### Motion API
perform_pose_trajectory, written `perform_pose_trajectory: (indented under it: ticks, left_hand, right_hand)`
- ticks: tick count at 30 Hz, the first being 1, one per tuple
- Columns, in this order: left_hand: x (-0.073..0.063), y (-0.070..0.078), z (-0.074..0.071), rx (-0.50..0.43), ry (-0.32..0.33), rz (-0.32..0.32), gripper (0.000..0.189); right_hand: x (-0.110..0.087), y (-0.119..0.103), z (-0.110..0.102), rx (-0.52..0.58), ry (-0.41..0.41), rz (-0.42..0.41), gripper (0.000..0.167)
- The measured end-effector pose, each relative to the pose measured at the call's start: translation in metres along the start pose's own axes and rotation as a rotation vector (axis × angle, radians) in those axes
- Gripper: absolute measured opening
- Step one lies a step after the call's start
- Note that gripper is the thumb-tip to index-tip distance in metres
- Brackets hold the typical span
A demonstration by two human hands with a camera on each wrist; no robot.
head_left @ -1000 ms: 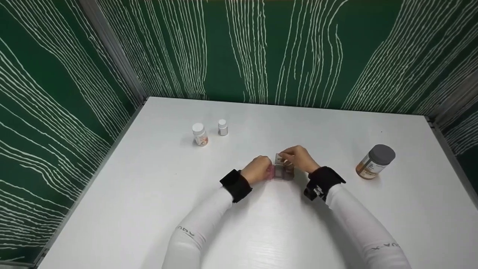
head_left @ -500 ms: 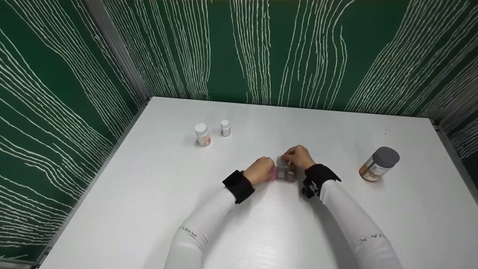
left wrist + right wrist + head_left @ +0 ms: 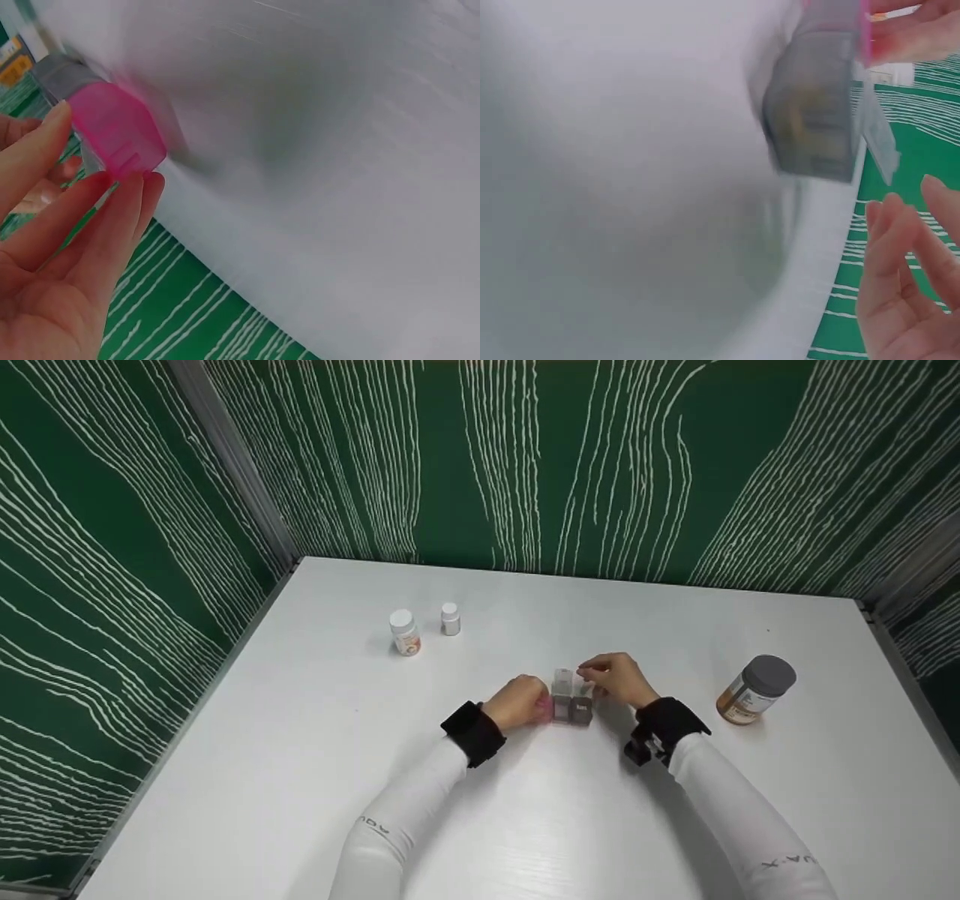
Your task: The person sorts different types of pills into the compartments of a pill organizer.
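A small pill organizer (image 3: 562, 706) with grey compartments and a pink end stands on the white table. My left hand (image 3: 517, 703) grips its pink end (image 3: 120, 127), thumb on one side and fingers on the other. One clear lid (image 3: 563, 681) stands raised behind the grey part. Close to the right end, my right hand (image 3: 619, 679) hovers with relaxed fingers (image 3: 889, 247). A gap shows between those fingers and a raised lid (image 3: 881, 139) in the right wrist view. Something yellowish shows dimly through the grey end compartment (image 3: 810, 120).
Two white-capped bottles, a larger one (image 3: 406, 633) and a smaller one (image 3: 450, 619), stand at the back left of the table (image 3: 480, 825). A jar (image 3: 755, 690) with a dark grey lid is at the right. Green, white-lined walls (image 3: 510, 465) border the table.
My right hand has come off the organizer and drawn back slightly to the right, uncovering the grey end. My left hand keeps its grip on the pink end.
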State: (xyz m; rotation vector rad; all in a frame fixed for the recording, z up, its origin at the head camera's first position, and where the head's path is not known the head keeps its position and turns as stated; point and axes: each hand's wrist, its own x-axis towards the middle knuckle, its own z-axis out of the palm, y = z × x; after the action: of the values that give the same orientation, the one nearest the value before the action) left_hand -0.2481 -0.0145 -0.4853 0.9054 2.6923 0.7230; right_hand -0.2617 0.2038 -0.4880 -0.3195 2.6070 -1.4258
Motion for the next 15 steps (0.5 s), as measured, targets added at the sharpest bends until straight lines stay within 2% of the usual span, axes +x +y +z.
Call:
perform_pose_trajectory:
  ticks: [2, 4, 8, 11, 15]
  left_hand:
    - [0.000, -0.002, -0.002, -0.042, 0.018, -0.037, 0.022]
    - [0.000, -0.005, -0.007, -0.085, 0.070, -0.077, 0.033]
    - [0.003, -0.019, -0.024, -0.154, 0.237, -0.142, 0.042]
    - [0.005, -0.033, -0.039, -0.158, 0.366, -0.191, 0.041]
    - [0.005, -0.051, -0.055, -0.141, 0.486, -0.274, 0.043]
  right_hand:
    - [-0.006, 0.002, -0.006, 0.005, 0.003, 0.007, 0.029]
    - [-0.012, 0.004, -0.011, 0.017, -0.002, 0.018, 0.029]
    - [-0.026, 0.009, -0.020, 0.062, -0.039, 0.040, 0.032]
    - [-0.037, 0.012, -0.025, 0.083, -0.072, 0.036, 0.033]
    - [-0.055, 0.017, -0.029, 0.099, -0.091, 0.005, 0.033]
